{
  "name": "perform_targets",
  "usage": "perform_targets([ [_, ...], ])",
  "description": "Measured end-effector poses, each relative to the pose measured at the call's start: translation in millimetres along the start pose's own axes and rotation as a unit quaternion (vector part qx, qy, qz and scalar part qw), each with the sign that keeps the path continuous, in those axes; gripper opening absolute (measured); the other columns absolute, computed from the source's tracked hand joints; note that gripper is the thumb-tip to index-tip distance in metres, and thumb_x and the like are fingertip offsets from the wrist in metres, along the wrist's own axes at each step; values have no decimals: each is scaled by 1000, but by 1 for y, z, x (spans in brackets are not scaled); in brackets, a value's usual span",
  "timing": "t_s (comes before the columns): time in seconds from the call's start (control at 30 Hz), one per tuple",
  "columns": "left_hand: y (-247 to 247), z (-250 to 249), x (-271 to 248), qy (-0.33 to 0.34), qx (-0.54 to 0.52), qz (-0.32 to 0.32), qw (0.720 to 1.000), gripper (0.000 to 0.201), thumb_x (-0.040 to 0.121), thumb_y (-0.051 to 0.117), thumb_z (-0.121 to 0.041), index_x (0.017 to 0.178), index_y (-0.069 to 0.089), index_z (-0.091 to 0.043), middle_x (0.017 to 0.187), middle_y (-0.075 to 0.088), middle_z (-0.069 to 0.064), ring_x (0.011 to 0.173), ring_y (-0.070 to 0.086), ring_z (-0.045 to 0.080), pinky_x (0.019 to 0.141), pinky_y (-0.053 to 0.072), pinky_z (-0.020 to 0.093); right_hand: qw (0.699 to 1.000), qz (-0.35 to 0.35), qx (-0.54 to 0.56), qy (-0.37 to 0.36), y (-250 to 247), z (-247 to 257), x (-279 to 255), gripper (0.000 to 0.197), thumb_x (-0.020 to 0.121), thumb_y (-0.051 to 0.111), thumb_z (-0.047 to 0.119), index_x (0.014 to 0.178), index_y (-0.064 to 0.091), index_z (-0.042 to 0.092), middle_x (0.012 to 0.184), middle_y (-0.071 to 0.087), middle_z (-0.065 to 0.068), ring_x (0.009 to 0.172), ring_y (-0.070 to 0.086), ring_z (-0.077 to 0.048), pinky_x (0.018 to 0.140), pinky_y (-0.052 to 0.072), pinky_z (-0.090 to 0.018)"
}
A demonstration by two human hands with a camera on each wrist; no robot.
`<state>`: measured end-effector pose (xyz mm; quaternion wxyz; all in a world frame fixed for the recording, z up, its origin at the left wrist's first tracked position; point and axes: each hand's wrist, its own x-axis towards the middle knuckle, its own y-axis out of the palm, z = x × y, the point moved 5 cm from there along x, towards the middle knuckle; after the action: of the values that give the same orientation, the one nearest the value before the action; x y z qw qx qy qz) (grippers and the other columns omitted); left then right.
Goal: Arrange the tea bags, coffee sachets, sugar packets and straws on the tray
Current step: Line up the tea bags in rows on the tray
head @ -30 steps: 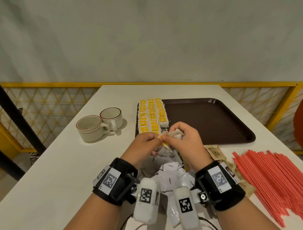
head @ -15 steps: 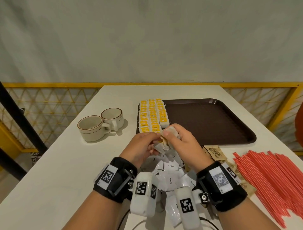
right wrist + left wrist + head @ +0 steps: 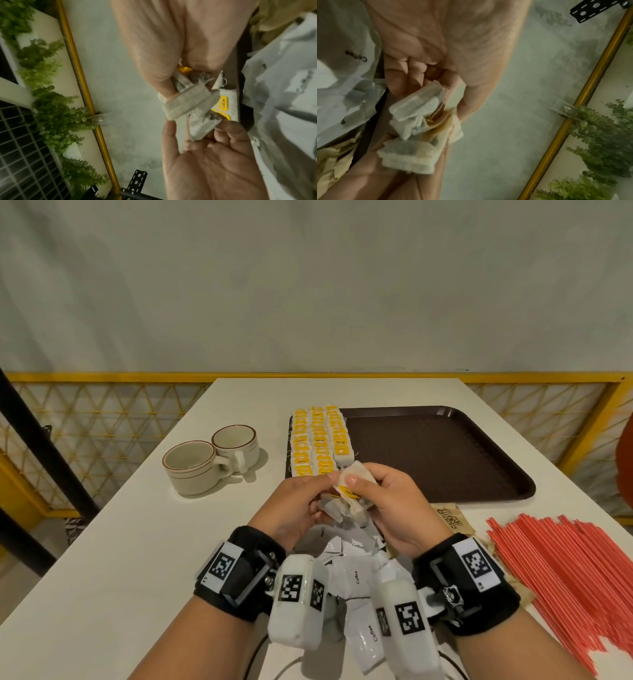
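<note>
Both forearms are bare, with no sleeves in view. Each wrist wears a broad black strap bearing a white card printed with a black square-patterned marker. A rounded white camera housing hangs below each wrist, also carrying black-and-white markers. A silver screw fixes the right mount. Thin dark cables trail beneath.

tray: dark brown. tea bags in rows: white with yellow tags. straws, lower right of frame: red. coffee sachets: white, black lettering. cups: cream, brown rim stripes. railing: yellow.
</note>
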<state>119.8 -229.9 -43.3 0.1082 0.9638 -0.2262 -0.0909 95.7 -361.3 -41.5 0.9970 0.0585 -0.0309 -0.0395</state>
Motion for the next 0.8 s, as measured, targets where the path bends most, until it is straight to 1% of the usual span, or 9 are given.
perform_targets([
  [0.07, 0, 0, 0, 6, 19, 12, 1000, 46, 79, 69, -30, 101, 65, 10, 83, 68, 25, 77, 65, 30, 79, 52, 41, 1000, -20, -12, -9, -3, 0, 1, 11, 88, 64, 8, 96, 72, 9, 99, 71, -15, 95, 66, -36, 88, 51, -48],
  [0.1, 0, 1, 0, 7, 32, 14, 999, 45, 76, 72, -29, 98, 66, 10, 87, 68, 27, 77, 64, 32, 79, 52, 40, 999, -29, -29, -17, -3, 0, 0, 9, 87, 66, 9, 92, 72, 12, 93, 72, -11, 87, 66, -30, 82, 52, -45],
  [0.2, -3, 5, 4, 13, 65, -8, 998, 9, 85, 65, -8, 83, 68, 1, 73, 69, 13, 60, 65, 17, 62, 55, 27, 995, -62, -67, -45, -7, 2, 0, 8, 83, 72, 10, 82, 66, 17, 83, 66, -5, 75, 59, -18, 68, 50, -33],
  [0.37, -15, 4, 10, 51, 123, -96, 986, 9, 86, 65, -8, 80, 69, -3, 86, 71, 14, 73, 66, 20, 64, 52, 31, 983, -123, -108, -84, -19, 8, -1, 25, 80, 74, 19, 66, 54, 24, 70, 53, -1, 68, 50, -17, 65, 46, -36],
  [0.5, -17, 2, 11, 90, 155, -122, 976, 16, 85, 67, -13, 87, 69, 3, 86, 68, 25, 73, 62, 25, 71, 53, 39, 972, -88, -189, -105, -5, 12, -6, 23, 74, 80, 19, 72, 60, 10, 79, 60, -2, 71, 54, -9, 65, 45, -19],
  [0.57, -17, 1, 10, 95, 151, -119, 977, 17, 86, 66, -13, 86, 68, 3, 77, 67, 22, 66, 61, 19, 64, 52, 31, 962, -77, -232, -118, 3, 12, -7, 19, 71, 83, 18, 75, 66, 10, 89, 61, 0, 77, 56, -2, 67, 42, -8],
  [0.67, -16, -2, 8, 94, 124, -117, 981, 14, 88, 63, -9, 76, 67, -3, 59, 62, 0, 47, 55, 3, 46, 41, 13, 954, -65, -258, -139, 6, 13, -8, 13, 74, 80, 18, 79, 70, 13, 91, 59, 2, 83, 56, -1, 71, 41, -7],
  [0.73, -16, -1, 8, 95, 118, -118, 981, 16, 87, 64, -8, 71, 65, -8, 63, 64, 1, 51, 59, 6, 48, 45, 16, 948, -92, -265, -148, 1, 14, -7, 14, 78, 77, 16, 77, 63, 15, 84, 57, 4, 77, 54, -2, 67, 39, -9],
  [0.8, -17, -1, 10, 101, 138, -125, 977, 12, 85, 67, -10, 74, 67, -8, 72, 68, 9, 63, 63, 16, 59, 51, 26, 946, -127, -256, -151, -5, 15, -6, 24, 79, 75, 14, 72, 52, 15, 74, 52, 5, 66, 47, -2, 60, 37, -11],
])
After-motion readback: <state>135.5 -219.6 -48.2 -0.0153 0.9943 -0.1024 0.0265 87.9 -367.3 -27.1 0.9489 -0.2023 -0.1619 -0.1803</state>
